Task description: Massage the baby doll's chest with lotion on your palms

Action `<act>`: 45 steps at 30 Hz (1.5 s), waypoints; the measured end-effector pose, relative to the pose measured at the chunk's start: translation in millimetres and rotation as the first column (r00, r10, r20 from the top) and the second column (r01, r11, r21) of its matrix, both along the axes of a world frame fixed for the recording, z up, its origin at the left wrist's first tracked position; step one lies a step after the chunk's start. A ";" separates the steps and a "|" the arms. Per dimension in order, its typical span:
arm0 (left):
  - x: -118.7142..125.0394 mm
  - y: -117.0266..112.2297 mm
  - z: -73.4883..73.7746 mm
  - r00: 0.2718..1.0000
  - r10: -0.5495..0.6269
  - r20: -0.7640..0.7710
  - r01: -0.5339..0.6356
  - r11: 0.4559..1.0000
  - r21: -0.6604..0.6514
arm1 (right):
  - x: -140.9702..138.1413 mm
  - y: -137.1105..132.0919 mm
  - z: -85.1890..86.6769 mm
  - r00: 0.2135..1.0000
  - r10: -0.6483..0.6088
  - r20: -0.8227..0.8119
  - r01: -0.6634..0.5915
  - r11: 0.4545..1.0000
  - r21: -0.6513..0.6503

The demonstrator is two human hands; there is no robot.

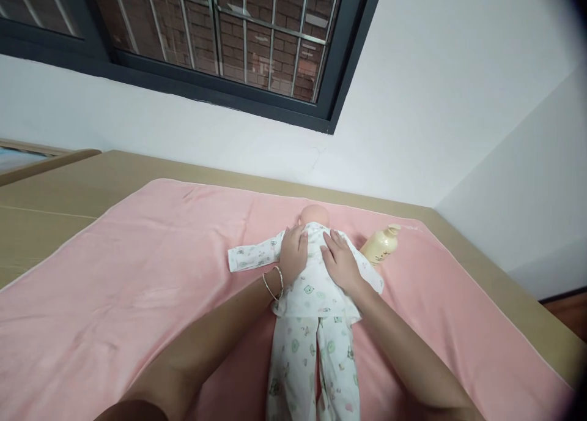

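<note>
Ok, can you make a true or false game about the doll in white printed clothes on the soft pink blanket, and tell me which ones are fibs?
1. The left hand rests on the white printed top of the bald, pink-headed doll. True.
2. The right hand is holding a pump bottle. False: it rests on the top, and the pale yellow pump bottle is beside the doll.
3. A pink blanket is under the doll. True.
4. A bangle is on the right wrist. False: the thin, shiny bangle is on the left wrist.
5. Metal bars show through the dark-framed window. True.
</note>
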State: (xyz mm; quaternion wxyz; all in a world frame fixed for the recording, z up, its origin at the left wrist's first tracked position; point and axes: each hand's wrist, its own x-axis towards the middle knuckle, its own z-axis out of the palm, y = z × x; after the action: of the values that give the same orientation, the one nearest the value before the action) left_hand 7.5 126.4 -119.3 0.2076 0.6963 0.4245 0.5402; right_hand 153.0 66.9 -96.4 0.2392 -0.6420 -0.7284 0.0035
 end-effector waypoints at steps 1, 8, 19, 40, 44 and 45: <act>-0.5 0.9 -0.4 1.000 -0.004 0.003 0.004 1.000 0.004 | -5.9 2.9 3.7 0.999 -0.007 0.031 0.007 1.000 -0.011; -0.6 1.4 -0.5 1.000 -0.016 -0.001 0.016 1.000 0.018 | -22.3 -44.5 -6.3 0.962 0.208 0.179 -0.215 0.976 0.020; -0.7 3.6 -2.5 0.999 -0.013 -0.037 0.014 0.999 0.029 | -23.8 -1.1 6.3 0.994 -0.029 0.105 0.034 0.998 -0.052; -0.6 -16.7 8.8 0.930 0.171 -0.324 -0.135 0.982 0.131 | -7.6 3.0 15.3 0.999 -0.014 -0.050 0.020 0.994 0.105; -1.4 -16.2 8.0 0.910 0.166 -0.380 -0.135 0.985 0.106 | -1.9 14.1 8.0 0.994 -0.069 -0.086 0.073 0.997 0.041; -1.0 -16.8 7.2 0.904 0.165 -0.394 -0.131 0.985 0.111 | 0.6 18.1 5.7 0.994 -0.077 -0.084 0.079 0.997 0.023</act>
State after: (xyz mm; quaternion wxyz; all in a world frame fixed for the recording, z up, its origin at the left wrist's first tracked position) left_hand 6.5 109.7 -112.0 0.0456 0.7662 0.4870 0.4168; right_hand 153.6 85.0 -90.7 0.2775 -0.6660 -0.6924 0.0113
